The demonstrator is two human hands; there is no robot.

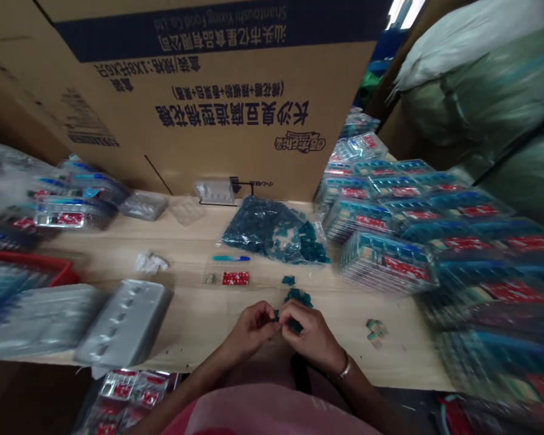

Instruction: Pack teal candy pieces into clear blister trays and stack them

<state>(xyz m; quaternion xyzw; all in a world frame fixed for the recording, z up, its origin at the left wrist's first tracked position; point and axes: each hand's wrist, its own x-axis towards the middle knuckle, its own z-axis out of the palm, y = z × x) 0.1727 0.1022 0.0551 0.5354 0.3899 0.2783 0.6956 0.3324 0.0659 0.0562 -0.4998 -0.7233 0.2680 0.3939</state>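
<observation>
At the near table (pixel 199 329) edge, centre: my left hand (pixel 251 329) and right hand (pixel 310 335) meet fingertip to fingertip.
Grip: both hands pinched closed on one teal piece (pixel 276 315); more teal shows under my right fingers.
Handling: looks tiny, light and stiff, likely slick plastic. Judged easy to flick away, so fingertip pinch on its edges, low force.
Supply: small heap of teal pieces (pixel 298 296) just beyond my hands; big clear bag (pixel 274 232) of the same further back.
Right: stacked blister packs (pixel 390 260) crowd that side; a loose bit (pixel 376 331) lies near my right hand.
Left: grey trays (pixel 127 320) near, well apart from my hands; white scrap (pixel 150 263) beyond.
Far: clear sachet (pixel 229 273) beyond the heap; cardboard box (pixel 208 121) walls the back.
Obstruction: nothing between my hands and the heap.
</observation>
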